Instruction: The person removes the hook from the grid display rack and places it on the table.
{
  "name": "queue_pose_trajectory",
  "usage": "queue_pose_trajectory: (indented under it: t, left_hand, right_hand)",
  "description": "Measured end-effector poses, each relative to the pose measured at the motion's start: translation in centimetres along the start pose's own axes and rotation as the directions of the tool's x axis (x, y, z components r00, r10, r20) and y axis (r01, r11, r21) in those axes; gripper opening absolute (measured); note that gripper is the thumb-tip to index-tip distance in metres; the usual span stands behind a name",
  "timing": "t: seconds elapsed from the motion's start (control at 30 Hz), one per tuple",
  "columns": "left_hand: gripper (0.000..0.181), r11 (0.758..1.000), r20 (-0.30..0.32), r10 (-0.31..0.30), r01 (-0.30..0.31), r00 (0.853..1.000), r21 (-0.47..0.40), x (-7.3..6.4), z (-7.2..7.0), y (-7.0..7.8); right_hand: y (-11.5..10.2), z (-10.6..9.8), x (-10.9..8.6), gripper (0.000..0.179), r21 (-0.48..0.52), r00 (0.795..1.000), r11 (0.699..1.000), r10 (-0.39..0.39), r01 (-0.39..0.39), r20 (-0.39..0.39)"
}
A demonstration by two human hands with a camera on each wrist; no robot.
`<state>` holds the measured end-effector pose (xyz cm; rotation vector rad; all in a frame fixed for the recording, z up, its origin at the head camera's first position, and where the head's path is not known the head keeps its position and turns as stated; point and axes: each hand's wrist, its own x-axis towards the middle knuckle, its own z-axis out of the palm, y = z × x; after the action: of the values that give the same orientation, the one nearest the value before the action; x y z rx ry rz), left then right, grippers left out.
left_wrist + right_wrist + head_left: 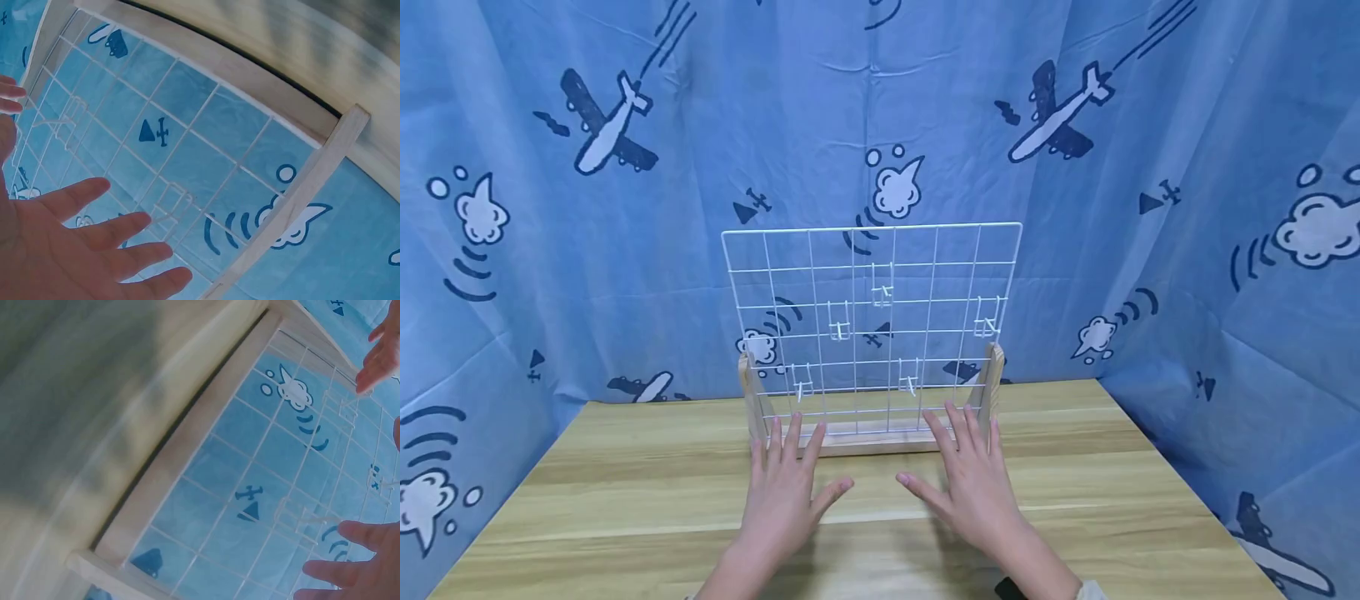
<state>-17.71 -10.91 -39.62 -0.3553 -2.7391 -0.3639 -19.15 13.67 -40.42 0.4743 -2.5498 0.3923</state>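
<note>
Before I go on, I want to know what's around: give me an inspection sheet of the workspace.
Surface: pale wood-grain table.
Job's things: white wire grid in a wooden stand; five wire hooks on the grid.
Clutter: nothing seen.
Hands: left hand and right hand, fingers spread, hold nothing, near the stand's base; dark item by the right wrist, unclear.
Cables: nothing seen.
Surroundings: blue curtain with airplane and cloud prints, behind and at both sides.

No legible lettering or numbers.
</note>
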Motion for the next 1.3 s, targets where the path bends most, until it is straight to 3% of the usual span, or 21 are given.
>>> queue_pose_trajectory:
  t: [0.3, 0.5, 0.67, 0.87, 1.13, 1.3]
  left_hand:
    - [0.060, 0.999, -0.021, 0.020, -0.021, 1.000, -0.042, 0.2, -1.5, 0.0]
    - [0.051, 0.995, -0.140, 0.086, -0.091, 0.986, -0.031, 0.6, -2.2, -0.4]
    - [0.046, 0.986, -0.246, 0.135, -0.155, 0.960, -0.063, 1.0, -2.9, -0.8]
    - [0.044, 0.978, -0.299, 0.143, -0.181, 0.944, -0.102, 2.0, -3.9, -1.5]
    - [0.042, 0.969, -0.389, 0.164, -0.222, 0.906, -0.109, 3.3, -5.0, -2.5]
    - [0.042, 0.967, -0.441, 0.147, -0.222, 0.885, -0.124, 3.9, -5.7, -3.2]
  right_hand:
    - [0.6, -1.1, 0.7, 0.072, 0.064, 0.994, 0.996, -0.054, 0.060, -0.098]
    - [1.2, -1.9, 1.5, 0.063, 0.118, 0.970, 0.982, -0.117, 0.145, -0.214]
    - [1.7, -2.7, 2.3, 0.058, 0.171, 0.936, 0.961, -0.157, 0.219, -0.316]
    - [2.2, -3.7, 3.8, 0.053, 0.207, 0.883, 0.931, -0.188, 0.299, -0.431]
    - [2.6, -4.6, 5.7, 0.049, 0.226, 0.807, 0.900, -0.193, 0.372, -0.558]
    - [3.0, -4.9, 6.3, 0.044, 0.277, 0.798, 0.891, -0.140, 0.360, -0.586]
